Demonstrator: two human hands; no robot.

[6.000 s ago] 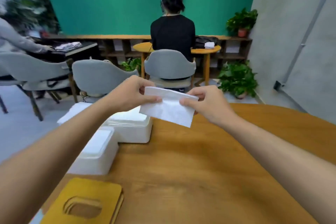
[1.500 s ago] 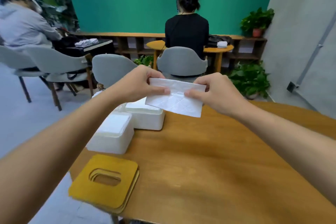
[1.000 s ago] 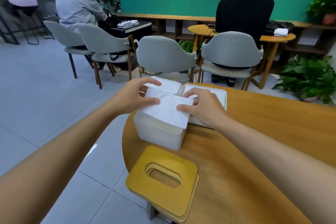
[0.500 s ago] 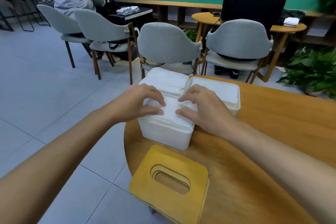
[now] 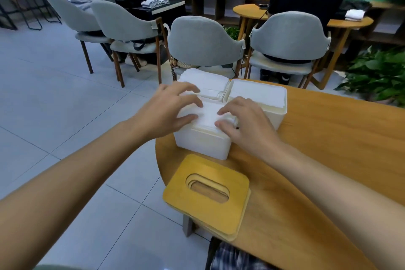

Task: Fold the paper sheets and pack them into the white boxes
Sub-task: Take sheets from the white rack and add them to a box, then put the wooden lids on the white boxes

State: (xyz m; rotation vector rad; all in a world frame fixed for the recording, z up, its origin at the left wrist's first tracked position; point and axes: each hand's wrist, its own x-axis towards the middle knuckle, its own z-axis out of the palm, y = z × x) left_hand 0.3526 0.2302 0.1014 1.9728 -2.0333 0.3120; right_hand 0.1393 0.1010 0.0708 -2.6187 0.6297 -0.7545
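table: oval wooden tabletop (image 5: 317, 160), honey-brown | far-left edge: three white boxes bunched up touching each other, near white box (image 5: 201, 142) in front, back-left white box (image 5: 215, 97) and back-right white box (image 5: 274, 119) behind it | near-left edge: stack of yellow wooden lids (image 5: 219, 215) with oval slots, poking out a bit past the rim
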